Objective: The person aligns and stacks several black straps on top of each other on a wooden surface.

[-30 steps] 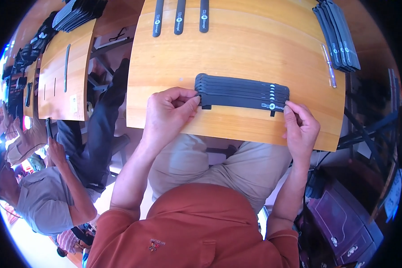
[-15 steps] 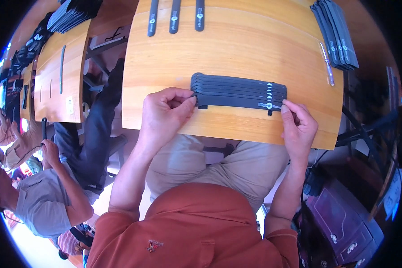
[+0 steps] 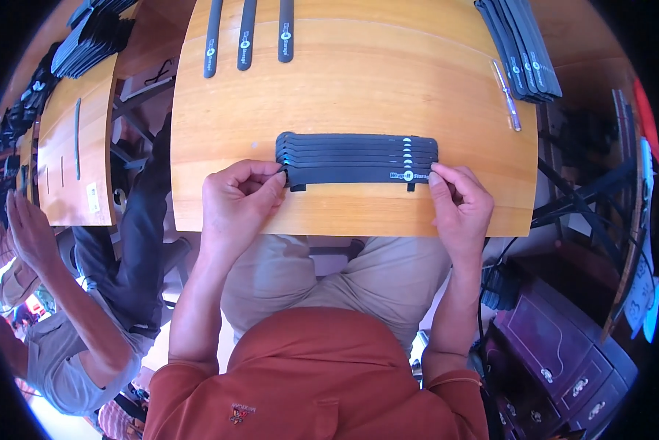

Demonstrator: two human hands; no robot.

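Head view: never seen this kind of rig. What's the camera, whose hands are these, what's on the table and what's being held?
There's no machine: these are a person's bare hands. The picture comes from the left of two fisheye cameras worn on the head, looking down, so straight edges bend near the rim; picture left is the person's left.

On the wooden table lies a row of overlapping dark strips. The fingers of the left hand seem to pinch its left end, those of the right hand its right end.

Farther off lie three separate strips to the left, and a strip pile to the right with a slim pen-like tool beside it.
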